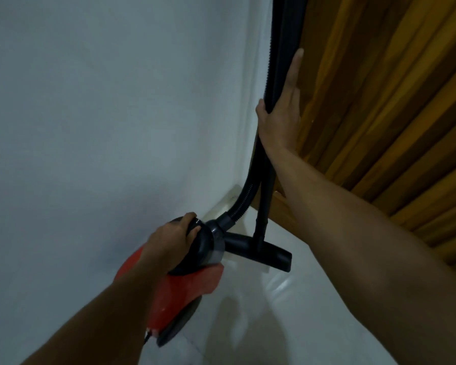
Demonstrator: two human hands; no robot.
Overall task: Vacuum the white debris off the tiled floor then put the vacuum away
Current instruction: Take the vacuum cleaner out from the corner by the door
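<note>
In the corner: white wall on the left, wooden slatted door on the right, glossy pale tiled floor underneath.
Vacuum: red body with a dark domed front, parked on the floor right up against the wall, near left.
Hose: black and ribbed, coming off the front of the dome, curving up and then running straight up the corner next to the door edge.
Wand: black tube, standing nearly upright just right of the hose, leaning on the door side.
Floor head: black, flat on the tiles at the foot of the wand, just past the vacuum's front.
Left hand: on top of the dome, fingers curled tight round the black handle there.
Right hand: up high on the wand, fingers straight and flat along it, thumb out on the hose side, so pressing more than gripping.
Cord: thin black bit poking out at the near end of the body.
Debris: can't spot any on the tiles in view.
</note>
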